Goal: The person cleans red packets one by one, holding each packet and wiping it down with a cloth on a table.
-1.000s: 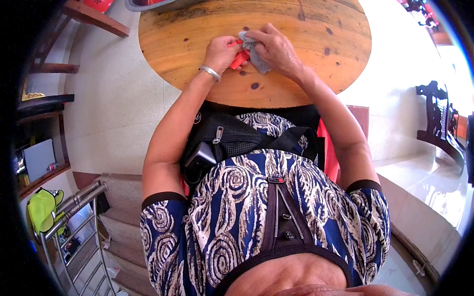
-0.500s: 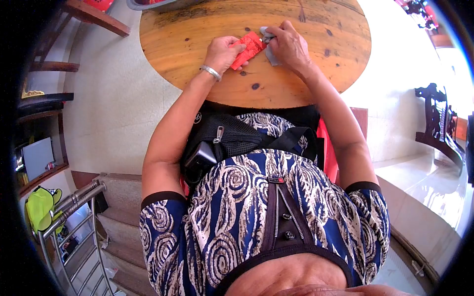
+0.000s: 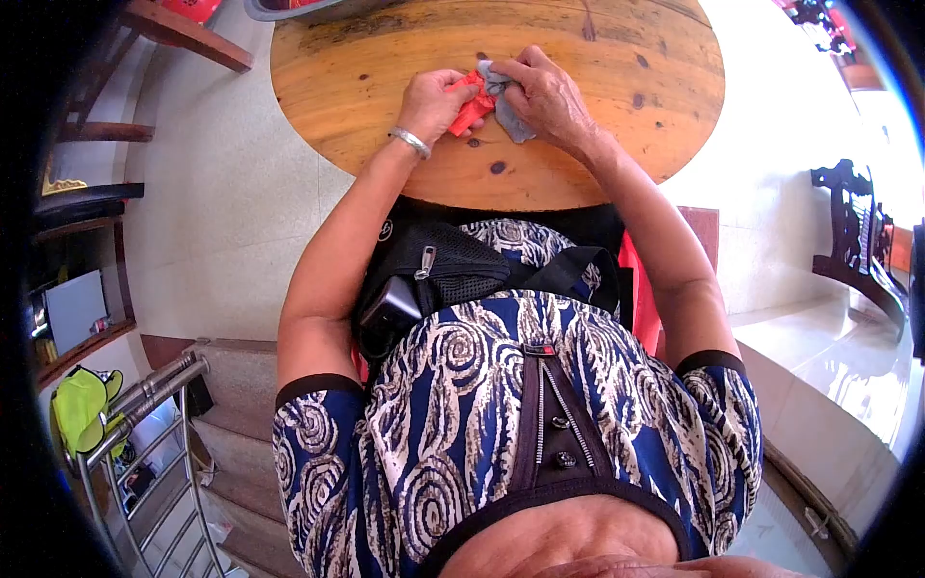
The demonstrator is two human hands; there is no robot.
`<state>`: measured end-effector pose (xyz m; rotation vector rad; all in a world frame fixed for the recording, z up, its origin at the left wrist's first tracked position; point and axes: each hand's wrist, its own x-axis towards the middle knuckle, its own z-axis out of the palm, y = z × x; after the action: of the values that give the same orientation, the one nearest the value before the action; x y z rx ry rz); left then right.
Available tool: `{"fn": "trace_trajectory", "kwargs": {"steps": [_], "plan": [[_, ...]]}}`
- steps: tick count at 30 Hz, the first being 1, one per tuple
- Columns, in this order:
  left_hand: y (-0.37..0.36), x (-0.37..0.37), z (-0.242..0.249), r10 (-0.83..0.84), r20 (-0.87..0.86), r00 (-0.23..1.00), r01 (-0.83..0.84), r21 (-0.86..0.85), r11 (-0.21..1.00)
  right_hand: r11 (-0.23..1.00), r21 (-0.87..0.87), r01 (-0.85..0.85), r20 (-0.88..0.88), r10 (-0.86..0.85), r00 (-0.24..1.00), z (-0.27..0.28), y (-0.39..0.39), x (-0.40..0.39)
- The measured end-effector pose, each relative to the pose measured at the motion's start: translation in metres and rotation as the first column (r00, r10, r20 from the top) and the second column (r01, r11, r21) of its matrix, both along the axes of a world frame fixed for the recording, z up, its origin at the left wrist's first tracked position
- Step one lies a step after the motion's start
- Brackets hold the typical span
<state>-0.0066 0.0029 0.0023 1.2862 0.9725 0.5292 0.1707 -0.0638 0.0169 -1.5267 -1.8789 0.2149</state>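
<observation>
My left hand (image 3: 431, 104) holds a small flat red packet (image 3: 466, 114) with darker printing, thumb on top and fingers beneath. A crumpled grey cloth (image 3: 511, 118) is gripped in my right hand (image 3: 549, 101), its loose end hanging toward me. The cloth lies against the right part of the packet and covers some of it. Both hands are close together just over the round wooden table (image 3: 617, 106). What the packet contains cannot be seen.
A grey basin (image 3: 306, 12) stands at the table's far left edge. On my lap sits a black mesh bag (image 3: 453, 265). To the left are a wooden stool (image 3: 188, 34) and a metal stair railing (image 3: 145, 395) with a yellow-green cap (image 3: 82, 407).
My right hand has moved left with the grey cloth, bringing it onto the red packet. My left hand stays nearly in place, holding the packet.
</observation>
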Motion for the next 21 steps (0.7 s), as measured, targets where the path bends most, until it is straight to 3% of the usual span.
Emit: {"fn": "trace_trajectory", "kwargs": {"steps": [5,10,12,13,15,19,21], "plan": [[-0.001,0.000,0.003,0.008,0.009,1.000,-0.008,-0.005,1.000,0.991,-0.090,0.096,0.100,-0.087,0.991,0.000,0.001,0.013],[-0.001,0.002,-0.003,0.071,0.040,0.997,-0.071,0.004,0.997,0.978,0.032,0.206,0.049,-0.208,0.977,-0.002,0.007,0.034],[0.006,0.003,-0.016,0.122,0.092,0.988,-0.141,0.242,0.960,0.973,0.045,0.228,0.007,-0.229,0.974,-0.001,0.009,0.037],[0.007,0.002,-0.017,0.119,0.090,0.989,-0.137,0.241,0.961,0.966,0.057,0.252,-0.035,-0.250,0.968,-0.001,0.010,0.038],[0.007,-0.001,-0.011,0.235,-0.071,0.969,-0.149,0.589,0.794,0.967,0.080,0.241,-0.041,-0.238,0.970,0.000,0.009,0.038],[-0.003,-0.003,0.012,0.258,-0.089,0.962,-0.138,0.658,0.740,0.964,0.133,0.231,-0.071,-0.224,0.972,0.004,0.008,0.036],[0.000,-0.004,0.009,0.319,-0.051,0.946,-0.117,0.867,0.484,0.958,0.137,0.251,-0.085,-0.241,0.967,0.006,0.008,0.037]]}}
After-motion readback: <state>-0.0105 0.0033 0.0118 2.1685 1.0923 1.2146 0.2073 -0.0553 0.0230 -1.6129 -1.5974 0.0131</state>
